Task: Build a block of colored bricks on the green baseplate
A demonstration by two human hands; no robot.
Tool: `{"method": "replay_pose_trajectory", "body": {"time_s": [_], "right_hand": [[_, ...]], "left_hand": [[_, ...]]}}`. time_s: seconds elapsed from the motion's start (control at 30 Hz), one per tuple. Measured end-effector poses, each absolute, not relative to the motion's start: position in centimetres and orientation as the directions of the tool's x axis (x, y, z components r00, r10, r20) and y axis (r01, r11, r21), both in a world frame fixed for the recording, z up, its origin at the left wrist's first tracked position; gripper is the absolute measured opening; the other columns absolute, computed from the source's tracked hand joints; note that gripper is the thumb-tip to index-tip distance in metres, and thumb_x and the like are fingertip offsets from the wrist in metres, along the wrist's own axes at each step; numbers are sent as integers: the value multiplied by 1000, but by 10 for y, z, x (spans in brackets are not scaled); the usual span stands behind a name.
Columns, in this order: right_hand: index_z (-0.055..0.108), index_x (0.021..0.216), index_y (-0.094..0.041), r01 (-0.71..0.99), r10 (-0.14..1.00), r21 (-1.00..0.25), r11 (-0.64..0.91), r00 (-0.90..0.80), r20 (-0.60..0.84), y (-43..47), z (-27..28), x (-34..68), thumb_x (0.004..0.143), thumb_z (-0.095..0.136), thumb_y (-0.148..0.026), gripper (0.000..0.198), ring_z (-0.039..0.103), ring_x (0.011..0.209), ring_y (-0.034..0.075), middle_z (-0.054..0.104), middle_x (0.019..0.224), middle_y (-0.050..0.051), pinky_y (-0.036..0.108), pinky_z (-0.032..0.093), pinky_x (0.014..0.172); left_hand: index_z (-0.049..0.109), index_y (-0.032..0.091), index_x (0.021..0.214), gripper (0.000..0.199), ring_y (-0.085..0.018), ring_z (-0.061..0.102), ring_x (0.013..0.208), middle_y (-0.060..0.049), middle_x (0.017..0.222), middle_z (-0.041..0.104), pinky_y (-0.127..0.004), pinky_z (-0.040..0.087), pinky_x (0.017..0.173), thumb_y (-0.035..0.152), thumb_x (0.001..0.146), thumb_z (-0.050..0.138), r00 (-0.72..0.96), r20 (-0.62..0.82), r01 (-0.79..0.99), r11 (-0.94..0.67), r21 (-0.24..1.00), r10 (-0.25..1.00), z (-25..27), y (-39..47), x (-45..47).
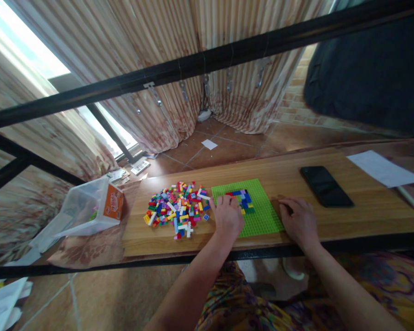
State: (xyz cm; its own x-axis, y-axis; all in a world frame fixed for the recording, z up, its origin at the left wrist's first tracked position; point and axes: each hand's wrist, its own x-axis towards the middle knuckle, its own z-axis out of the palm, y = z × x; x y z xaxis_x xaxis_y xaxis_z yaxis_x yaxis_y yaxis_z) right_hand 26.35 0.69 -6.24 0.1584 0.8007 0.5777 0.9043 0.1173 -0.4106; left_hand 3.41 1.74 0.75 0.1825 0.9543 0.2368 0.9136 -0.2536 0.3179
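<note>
From the head view, the green plate [267, 218] sat flat on the desk [279, 179], and there, just toward eleven o'clock of its centre, was the built cluster [244, 198]! In came the left hand [227, 215] at the plate's nine o'clock, fingers bent over the cluster, covering part of it; whether that grip was clamped on a brick, I couldn't tell. At three o'clock, the right hand [298, 221] rested beside the plate's edge, loosely curled, thumb and forefinger slightly apart, no brick showing; perhaps it was placed to steady the plate, though contact was unclear.

And the pile [179, 207], spread at nine o'clock, probably for easy picking by the left hand! The phone [326, 186] and paper [384, 168] lay out toward two o'clock, seemingly parked clear of the work.

Textures now: rows of studs across the thin plate, glossy hard plastic bricks, square and oblong, in red, blue, yellow, white. Smooth wood grain ran along the desk. Far out at nine o'clock, the box [113, 200] showed translucent walls and an orange label.
</note>
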Motion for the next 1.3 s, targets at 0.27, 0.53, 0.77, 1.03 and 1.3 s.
{"method": "replay_pose_trajectory", "body": {"time_s": [0.27, 0.53, 0.77, 1.03, 1.3], "right_hand": [[71, 90, -17, 904, 811, -413, 112, 157, 563, 6, -61, 263, 90, 50, -30, 25, 62, 91, 26, 71, 96, 12, 43, 47, 86], [71, 89, -18, 903, 810, -414, 117, 155, 565, 6, -60, 263, 89, 50, -29, 24, 62, 92, 26, 71, 96, 12, 43, 47, 87], [72, 89, -18, 901, 814, -420, 105, 164, 557, 6, -61, 263, 90, 49, -30, 25, 62, 91, 26, 71, 96, 12, 43, 47, 86], [72, 90, -18, 903, 808, -416, 109, 163, 566, 6, -65, 265, 90, 50, -30, 25, 62, 93, 26, 71, 97, 13, 44, 48, 87], [71, 90, -18, 901, 819, -422, 100, 166, 549, 5, -60, 263, 90, 49, -31, 26, 62, 93, 26, 71, 98, 12, 44, 47, 89]], "left_hand": [[66, 23, 102, 18, -24, 60, 106, -4, 107, 68, -50, 33, 107, 21, 84, 66, 62, 176, 874, -138, 466, 982, 13, 23, 34], [64, 24, 108, 22, -24, 60, 108, -3, 111, 68, -50, 32, 108, 21, 86, 66, 79, 206, 857, -172, 485, 975, 8, 21, 30], [57, 21, 125, 37, -25, 54, 117, -9, 125, 62, -45, 39, 104, 21, 89, 60, 98, 288, 861, -226, 456, 953, 0, 5, 21], [53, 24, 136, 48, -31, 49, 121, -12, 138, 50, -54, 40, 105, 30, 89, 61, 194, 265, 920, -270, 286, 944, -2, -12, 24], [50, 24, 139, 50, -32, 47, 126, -14, 141, 49, -61, 37, 108, 33, 91, 59, 193, 214, 926, -250, 282, 958, -4, -13, 26]]}}
